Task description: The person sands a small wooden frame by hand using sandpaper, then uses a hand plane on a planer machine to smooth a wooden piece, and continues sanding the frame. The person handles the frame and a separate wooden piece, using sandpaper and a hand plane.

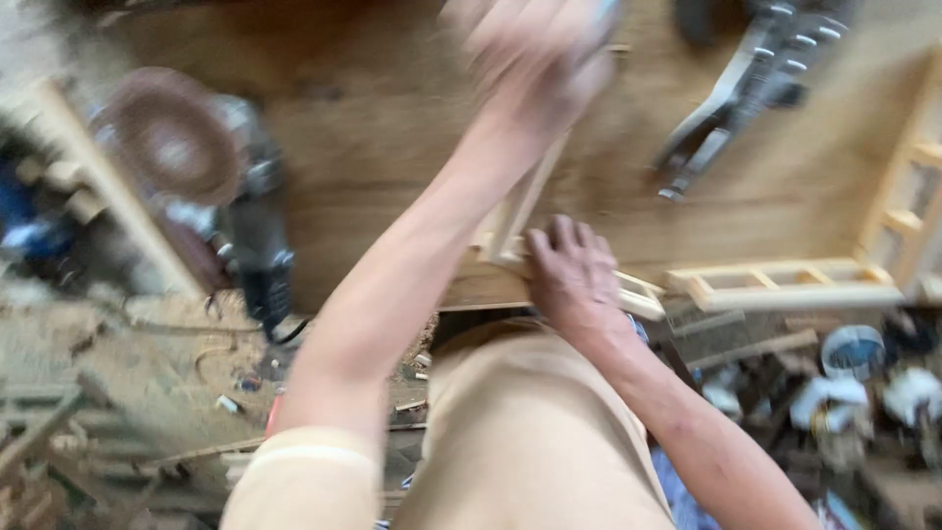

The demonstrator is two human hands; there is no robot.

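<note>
My right hand (pixel 574 277) lies over a small light wooden frame (pixel 638 294) at the near edge of the plywood bench (pixel 392 128), fingers curled onto it and holding it down. A thin wooden slat (pixel 520 211) of that frame rises at a slant from beside this hand. My left hand (pixel 535 49) is raised over the bench near the slat's upper end. It is badly motion-blurred, so its grip and whatever it may hold cannot be made out.
An angle grinder (pixel 250 231) with a brown sanding disc (pixel 177 137) lies at the bench's left. A grey nail gun (pixel 751 83) sits at top right. Ladder-like wooden frames (pixel 785 285) rest at the right edge. Sawdust and scraps (pixel 128 393) cover the floor.
</note>
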